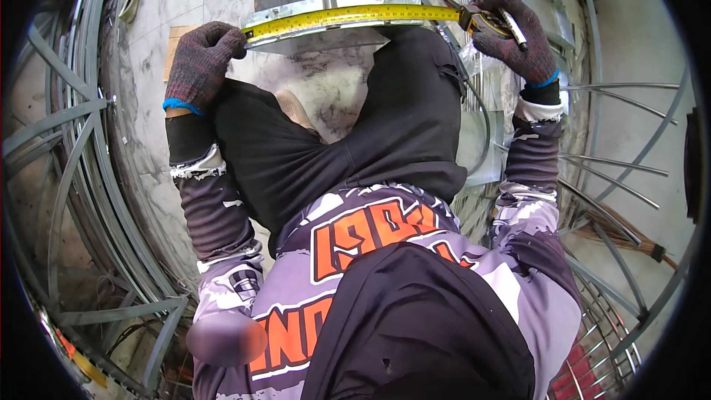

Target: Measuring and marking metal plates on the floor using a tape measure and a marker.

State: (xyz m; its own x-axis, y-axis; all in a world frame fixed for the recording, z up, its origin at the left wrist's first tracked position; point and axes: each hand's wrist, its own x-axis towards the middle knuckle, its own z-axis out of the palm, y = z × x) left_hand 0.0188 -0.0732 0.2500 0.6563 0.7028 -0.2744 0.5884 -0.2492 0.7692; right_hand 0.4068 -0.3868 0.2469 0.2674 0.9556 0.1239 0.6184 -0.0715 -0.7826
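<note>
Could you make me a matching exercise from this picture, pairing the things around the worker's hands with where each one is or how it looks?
Things:
1. left hand
2. right hand
3. tape measure blade
4. metal strip

Descriptions:
A. grey, lying under the tape
B. yellow, stretched out between both hands
C. pinning the tape's free end
D. gripping the tape's case and a marker

Pairs: 1-C, 2-D, 3-B, 4-A
</note>
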